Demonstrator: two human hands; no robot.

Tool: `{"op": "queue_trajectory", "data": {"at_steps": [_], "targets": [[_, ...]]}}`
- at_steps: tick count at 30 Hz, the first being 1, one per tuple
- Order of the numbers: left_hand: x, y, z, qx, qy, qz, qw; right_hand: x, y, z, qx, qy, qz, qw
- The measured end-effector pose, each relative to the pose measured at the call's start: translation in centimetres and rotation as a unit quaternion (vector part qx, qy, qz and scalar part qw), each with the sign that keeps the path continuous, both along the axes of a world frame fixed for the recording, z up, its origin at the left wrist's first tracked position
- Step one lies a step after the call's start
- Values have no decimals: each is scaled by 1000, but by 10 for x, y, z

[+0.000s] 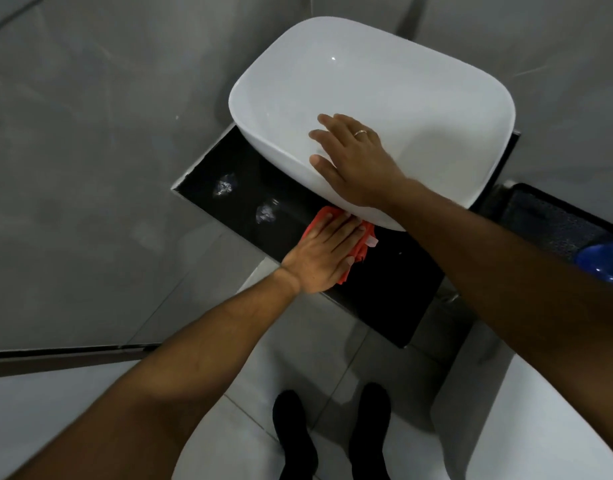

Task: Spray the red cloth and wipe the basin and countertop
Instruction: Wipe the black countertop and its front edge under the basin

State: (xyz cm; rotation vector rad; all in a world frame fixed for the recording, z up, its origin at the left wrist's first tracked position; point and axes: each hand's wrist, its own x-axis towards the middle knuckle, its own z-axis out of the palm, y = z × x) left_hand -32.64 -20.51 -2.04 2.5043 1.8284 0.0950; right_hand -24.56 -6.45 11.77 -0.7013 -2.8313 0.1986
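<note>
A white oval basin (419,98) stands on a glossy black countertop (384,289). My left hand (324,252) lies flat on the red cloth (362,244), pressing it onto the countertop just in front of the basin's near wall. Most of the cloth is hidden under the palm. My right hand (353,157) rests on the basin's near rim with its fingers spread; it holds nothing and wears a ring. No spray bottle is clearly in view.
Grey tiled walls stand left and behind. Two wet glints (225,185) show on the left of the countertop. A blue plastic object (606,261) and a dark mat (547,223) lie at the right. A white fixture (558,427) and my dark-socked feet (294,434) are below.
</note>
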Motion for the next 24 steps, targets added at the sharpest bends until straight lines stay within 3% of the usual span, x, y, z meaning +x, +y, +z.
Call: {"op": "queue_trajectory", "data": {"at_steps": [11, 15, 24], "targets": [[-97, 6, 6, -36, -5, 23, 999, -39, -7, -10, -22, -39, -40, 998], [-134, 10, 13, -15, -56, 28, 998, -38, -5, -13, -38, -16, -51, 998], [-213, 24, 12, 10, -63, 50, 997, -41, -4, -14, -26, -28, -68, 997]]}}
